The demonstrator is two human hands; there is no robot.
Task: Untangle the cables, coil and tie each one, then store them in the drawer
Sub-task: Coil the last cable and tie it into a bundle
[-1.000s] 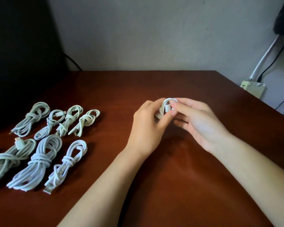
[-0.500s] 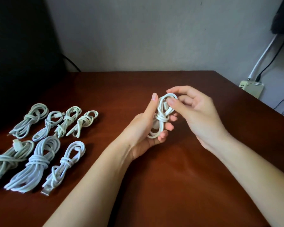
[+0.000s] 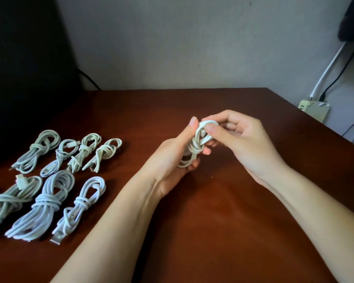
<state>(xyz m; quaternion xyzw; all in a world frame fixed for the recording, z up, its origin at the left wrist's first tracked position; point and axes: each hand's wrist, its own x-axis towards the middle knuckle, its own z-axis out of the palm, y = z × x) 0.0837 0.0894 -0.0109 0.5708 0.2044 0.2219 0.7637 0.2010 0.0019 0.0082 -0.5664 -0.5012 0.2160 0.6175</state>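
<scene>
A small white coiled cable (image 3: 194,148), wrapped round its middle, is held upright above the brown table (image 3: 223,221). My left hand (image 3: 172,158) grips its lower part, palm turned up, thumb along the coil's left side. My right hand (image 3: 239,139) pinches the coil's top loop between thumb and fingers. Several coiled and tied white cables (image 3: 49,193) lie in two rows on the table's left side. No drawer is in view.
A dark object (image 3: 25,74) stands at the back left with a black wire behind it. Off the table's right edge, a cream power strip (image 3: 314,108) with white and black cords sits by the wall.
My left hand has turned palm up and the coil now stands upright, showing its wrapped middle. My right hand's fingers have shifted onto the top loop.
</scene>
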